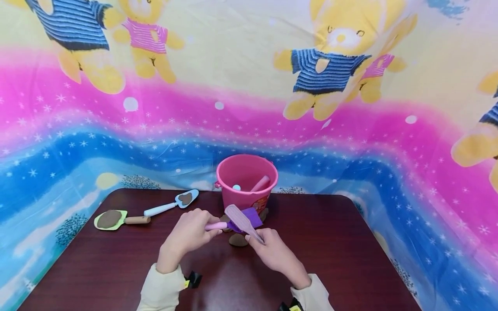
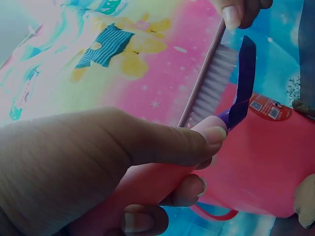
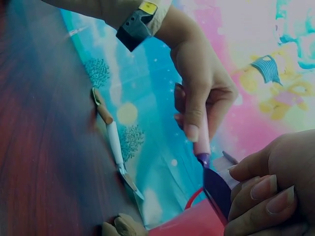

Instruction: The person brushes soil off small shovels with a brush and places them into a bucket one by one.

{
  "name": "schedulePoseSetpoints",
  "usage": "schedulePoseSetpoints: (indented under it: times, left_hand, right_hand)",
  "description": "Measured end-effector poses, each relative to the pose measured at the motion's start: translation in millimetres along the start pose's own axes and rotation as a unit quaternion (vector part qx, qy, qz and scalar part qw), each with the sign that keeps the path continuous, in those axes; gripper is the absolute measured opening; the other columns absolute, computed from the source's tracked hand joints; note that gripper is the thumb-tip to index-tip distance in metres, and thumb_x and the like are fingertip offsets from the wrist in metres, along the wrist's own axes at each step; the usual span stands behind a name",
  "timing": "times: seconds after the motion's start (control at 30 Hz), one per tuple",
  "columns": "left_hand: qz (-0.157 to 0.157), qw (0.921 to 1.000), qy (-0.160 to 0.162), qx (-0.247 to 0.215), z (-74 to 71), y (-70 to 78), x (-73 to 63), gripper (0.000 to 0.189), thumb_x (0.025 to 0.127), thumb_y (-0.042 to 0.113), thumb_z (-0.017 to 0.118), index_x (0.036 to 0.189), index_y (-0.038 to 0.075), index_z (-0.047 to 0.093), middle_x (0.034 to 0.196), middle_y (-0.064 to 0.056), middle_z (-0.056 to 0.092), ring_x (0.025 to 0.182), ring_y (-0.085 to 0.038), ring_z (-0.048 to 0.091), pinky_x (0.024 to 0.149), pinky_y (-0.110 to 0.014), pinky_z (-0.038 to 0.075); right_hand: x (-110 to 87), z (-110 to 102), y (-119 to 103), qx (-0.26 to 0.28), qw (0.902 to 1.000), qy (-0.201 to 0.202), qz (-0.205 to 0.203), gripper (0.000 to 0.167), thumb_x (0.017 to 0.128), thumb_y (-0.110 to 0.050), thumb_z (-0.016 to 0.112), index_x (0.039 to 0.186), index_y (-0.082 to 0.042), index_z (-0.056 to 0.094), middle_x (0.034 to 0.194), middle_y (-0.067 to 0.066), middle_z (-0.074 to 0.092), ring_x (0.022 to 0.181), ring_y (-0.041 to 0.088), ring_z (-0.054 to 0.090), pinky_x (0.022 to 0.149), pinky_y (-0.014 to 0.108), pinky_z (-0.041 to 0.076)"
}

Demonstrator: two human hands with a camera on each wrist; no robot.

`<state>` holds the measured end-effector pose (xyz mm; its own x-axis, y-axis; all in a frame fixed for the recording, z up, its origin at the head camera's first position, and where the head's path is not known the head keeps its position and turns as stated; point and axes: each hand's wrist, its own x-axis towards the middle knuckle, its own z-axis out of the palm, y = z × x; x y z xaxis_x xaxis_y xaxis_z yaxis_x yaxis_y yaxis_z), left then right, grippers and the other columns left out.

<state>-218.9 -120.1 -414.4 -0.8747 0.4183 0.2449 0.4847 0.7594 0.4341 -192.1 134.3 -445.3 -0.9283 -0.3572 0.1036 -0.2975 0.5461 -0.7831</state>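
Base of the pink bucket (image 1: 240, 199) partly hidden behind purple shovel (image 1: 253, 217)

A bear-print cloth (image 1: 233, 86) is filling the upper frame. On the tabletop (image 1: 342, 259) at lower left, a green shovel (image 1: 128, 220) is lying near a pale-blue trowel (image 1: 169, 206), and both are bearing brown material (image 1: 109, 219).

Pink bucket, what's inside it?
Inside the pink bucket, a pink rod-like piece and a light-blue rounded tip show; its near side hides their lower ends and the bottom.

a lilac brush (image 1: 239, 219) slants, bristles (image 2: 216, 81) toward the purple-bladed, pink-handled shovel (image 1: 253, 217).
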Motion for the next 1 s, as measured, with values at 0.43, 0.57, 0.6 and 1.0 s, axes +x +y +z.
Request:
schedulePoseSetpoints:
  times: [0.43,0.57,0.6,1.0]
  left_hand:
    - [0.013,0.9986,0.042,0.032,-3.5,-3.5,-0.8,0.019,0.081,0.030,0.087,0.097,0.022,0.083,0.066,0.015,0.067,0.057,0.000,0.050,0.058,-0.026,0.046]
    - [0.004,0.9988,0.039,0.030,-5.8,-5.0,-1.7,0.020,0.081,0.030,0.087,0.099,0.021,0.083,0.072,0.012,0.070,0.061,-0.001,0.054,0.061,-0.028,0.048]
    - [0.000,0.9988,0.038,0.030,-6.3,-5.6,-2.2,0.021,0.081,0.030,0.087,0.099,0.020,0.083,0.073,0.012,0.071,0.062,-0.002,0.055,0.062,-0.028,0.048]
    - [-0.009,0.9987,0.046,0.019,-16.5,-13.5,-6.7,0.022,0.081,0.027,0.087,0.101,0.019,0.083,0.073,0.012,0.071,0.065,-0.005,0.057,0.064,-0.031,0.048]
  right_hand:
    - [0.8,-1,3,-0.030,0.9995,0.000,0.002,0.036,0.104,-0.029,0.058,0.073,-0.010,0.058,0.057,-0.008,0.036,0.050,0.003,0.029,0.047,0.022,0.024]
    - [0.9,-6,4,-0.020,0.9997,0.001,0.017,0.035,0.104,-0.031,0.057,0.075,-0.012,0.059,0.057,-0.007,0.036,0.049,0.004,0.030,0.045,0.022,0.024]
    - [0.9,-7,4,-0.018,0.9996,0.003,0.022,0.035,0.105,-0.031,0.057,0.076,-0.011,0.059,0.057,-0.007,0.036,0.048,0.005,0.030,0.045,0.022,0.025]
    - [1.2,-26,12,-0.018,0.9964,0.047,0.068,0.039,0.104,-0.030,0.057,0.070,-0.011,0.051,0.056,-0.004,0.036,0.048,0.009,0.032,0.044,0.023,0.026]
